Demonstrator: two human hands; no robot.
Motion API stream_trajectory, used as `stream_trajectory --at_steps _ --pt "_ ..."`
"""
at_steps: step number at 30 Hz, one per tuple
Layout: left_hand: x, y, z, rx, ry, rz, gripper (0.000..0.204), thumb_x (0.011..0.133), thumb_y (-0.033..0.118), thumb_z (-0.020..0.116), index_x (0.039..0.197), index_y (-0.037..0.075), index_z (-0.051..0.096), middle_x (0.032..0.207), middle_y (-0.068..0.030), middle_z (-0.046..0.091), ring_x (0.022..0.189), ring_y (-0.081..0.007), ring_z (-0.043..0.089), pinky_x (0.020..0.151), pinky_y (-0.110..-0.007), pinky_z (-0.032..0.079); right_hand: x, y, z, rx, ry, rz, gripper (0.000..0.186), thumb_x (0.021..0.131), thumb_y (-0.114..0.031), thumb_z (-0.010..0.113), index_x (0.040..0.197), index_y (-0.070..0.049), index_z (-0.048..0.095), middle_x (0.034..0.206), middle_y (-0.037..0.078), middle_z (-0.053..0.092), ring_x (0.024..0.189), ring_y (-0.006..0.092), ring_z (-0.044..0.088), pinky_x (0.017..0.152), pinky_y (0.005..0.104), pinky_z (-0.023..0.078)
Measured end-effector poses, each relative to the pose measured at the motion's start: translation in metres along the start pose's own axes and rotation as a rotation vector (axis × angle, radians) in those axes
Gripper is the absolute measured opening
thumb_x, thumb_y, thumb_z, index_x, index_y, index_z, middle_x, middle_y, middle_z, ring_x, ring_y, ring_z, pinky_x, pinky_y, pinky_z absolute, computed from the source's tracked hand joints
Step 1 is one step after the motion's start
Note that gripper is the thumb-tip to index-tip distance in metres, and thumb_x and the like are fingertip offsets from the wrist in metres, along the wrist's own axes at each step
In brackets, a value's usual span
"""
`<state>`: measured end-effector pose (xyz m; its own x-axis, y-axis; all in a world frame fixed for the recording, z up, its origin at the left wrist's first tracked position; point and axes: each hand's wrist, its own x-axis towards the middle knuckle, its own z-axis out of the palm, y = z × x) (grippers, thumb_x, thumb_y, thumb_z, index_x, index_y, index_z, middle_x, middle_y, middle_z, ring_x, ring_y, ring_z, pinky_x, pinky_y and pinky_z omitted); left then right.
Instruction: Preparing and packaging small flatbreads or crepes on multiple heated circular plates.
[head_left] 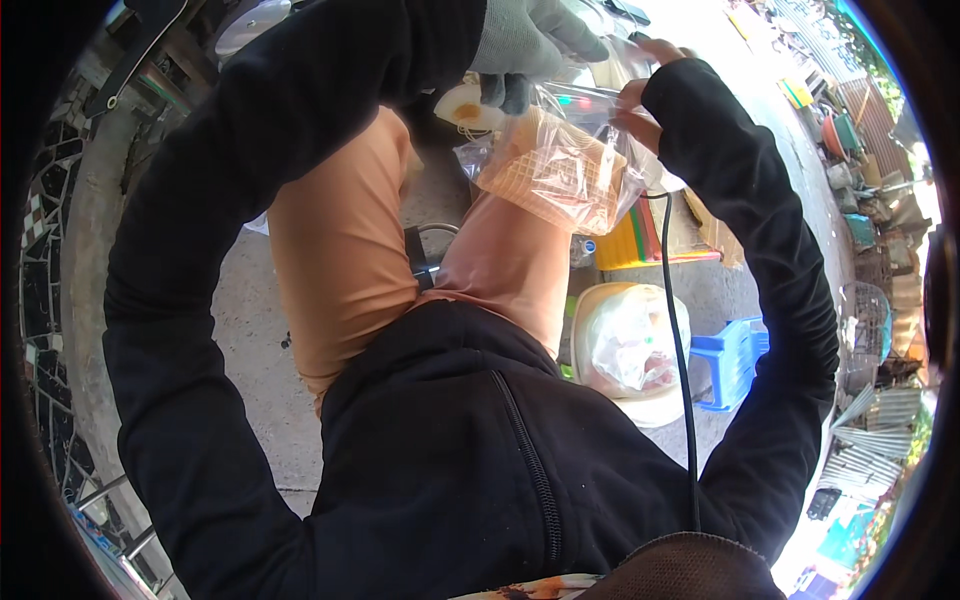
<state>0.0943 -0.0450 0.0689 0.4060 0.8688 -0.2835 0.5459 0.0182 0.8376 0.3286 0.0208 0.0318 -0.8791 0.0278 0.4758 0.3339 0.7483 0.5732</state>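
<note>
Clear bag of waffle-patterned wafers is over the right thigh, gloved left hand and bare right hand at its upper end, can't tell if either grip is clamped; support the bottom, tug gently, wafers likely brittle.

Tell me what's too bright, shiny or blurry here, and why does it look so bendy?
Head view: sunlit ground at upper right is washed out white; glare streaks the clear bag near the hands; the right hand looks a bit smeared; and the fisheye lens bends straight edges near the round black rim.
</note>
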Motion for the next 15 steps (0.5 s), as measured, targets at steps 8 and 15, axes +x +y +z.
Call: stream_trajectory --at_steps 8,15 --pt "-0.005 -0.007 -0.01 0.042 -0.07 0.348 0.045 0.083 0.009 0.052 0.126 0.0 0.054 0.092 -0.0086 0.064 0.067 -0.0133 0.051 0.063 -0.018 0.043 -0.003 0.022 -0.013 0.349 -0.128 0.011 0.01 0.079 -0.008 0.07 0.079 -0.005 0.061 0.079 0.007 0.059 0.067 0.0223 0.058 0.065 0.0283 0.049" --pt "0.017 -0.039 -0.053 -0.788 0.078 0.574 0.056 0.085 0.011 0.06 0.135 0.0 0.038 0.105 -0.018 0.063 0.067 -0.015 0.064 0.05 -0.023 0.049 -0.064 0.059 -0.081 0.178 -0.339 0.296 0.022 0.09 -0.016 0.054 0.106 -0.003 0.061 0.101 0.013 0.063 0.092 0.0215 0.06 0.083 0.03 0.049"
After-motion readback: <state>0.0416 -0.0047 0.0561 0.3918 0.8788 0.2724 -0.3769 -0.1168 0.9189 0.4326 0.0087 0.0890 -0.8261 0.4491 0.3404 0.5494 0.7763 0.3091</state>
